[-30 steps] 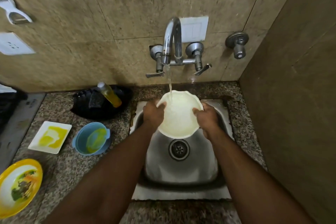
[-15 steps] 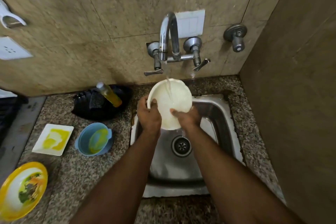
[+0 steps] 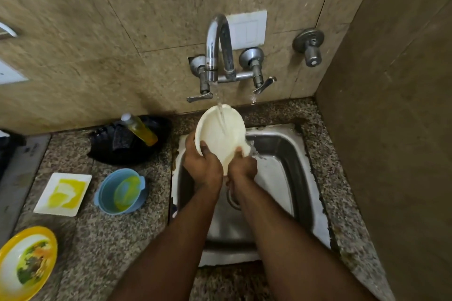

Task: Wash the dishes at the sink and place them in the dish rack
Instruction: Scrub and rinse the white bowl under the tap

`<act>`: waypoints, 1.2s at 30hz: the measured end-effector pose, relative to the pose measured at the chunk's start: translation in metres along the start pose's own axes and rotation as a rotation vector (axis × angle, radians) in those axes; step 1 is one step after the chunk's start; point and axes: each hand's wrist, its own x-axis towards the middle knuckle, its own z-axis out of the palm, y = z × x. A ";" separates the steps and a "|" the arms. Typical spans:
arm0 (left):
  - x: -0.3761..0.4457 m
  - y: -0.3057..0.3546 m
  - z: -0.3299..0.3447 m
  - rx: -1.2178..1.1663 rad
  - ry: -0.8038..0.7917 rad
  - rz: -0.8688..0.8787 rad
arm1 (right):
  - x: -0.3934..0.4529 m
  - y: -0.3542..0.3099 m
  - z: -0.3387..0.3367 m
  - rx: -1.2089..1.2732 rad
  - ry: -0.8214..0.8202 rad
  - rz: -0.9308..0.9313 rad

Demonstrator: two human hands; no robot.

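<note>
A cream plate (image 3: 220, 133) stands tilted on edge over the steel sink (image 3: 288, 171), under water running from the tap (image 3: 216, 44). My left hand (image 3: 201, 166) grips its left rim, thumb on the face. My right hand (image 3: 242, 166) holds the lower right edge, fingers curled round it. The stream lands on the plate's upper face and runs off by my right hand. The sink's drain is mostly hidden behind my right wrist.
On the granite counter left of the sink sit a blue bowl (image 3: 121, 192) with yellow residue, a white rectangular dish (image 3: 62, 193) smeared yellow, and a yellow-rimmed plate (image 3: 25, 262) with food scraps. A black tray (image 3: 102, 149) holds a soap bottle (image 3: 140, 128) and scrubber. A wall rises at right.
The plate turned from lying nearly flat to standing on edge and shifted left. My right hand slid from the right rim to the lower edge, close beside my left hand.
</note>
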 end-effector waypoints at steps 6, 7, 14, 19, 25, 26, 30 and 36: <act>0.014 0.009 0.003 -0.042 0.001 -0.015 | 0.012 -0.033 -0.018 -0.189 -0.140 0.026; 0.017 0.009 0.002 -0.053 0.001 -0.040 | 0.015 -0.037 -0.021 -0.232 -0.168 -0.006; 0.034 -0.053 -0.004 -0.292 -0.163 -0.725 | 0.024 -0.060 -0.057 -0.074 -0.575 -0.160; 0.018 -0.032 -0.003 -0.124 -0.525 -0.860 | 0.003 -0.065 -0.078 -0.375 -0.286 -0.550; 0.013 0.032 -0.001 -0.350 -0.801 -1.019 | -0.015 -0.046 -0.087 -0.636 -0.047 -1.069; 0.015 0.038 0.000 -0.395 -0.834 -1.009 | -0.016 -0.040 -0.088 -0.707 -0.025 -1.119; 0.023 0.058 0.011 -0.556 -0.804 -0.951 | -0.016 -0.011 -0.088 -0.881 -0.047 -1.219; 0.018 0.048 -0.001 -0.451 -0.625 -0.795 | -0.012 0.013 -0.087 -0.699 -0.216 -1.257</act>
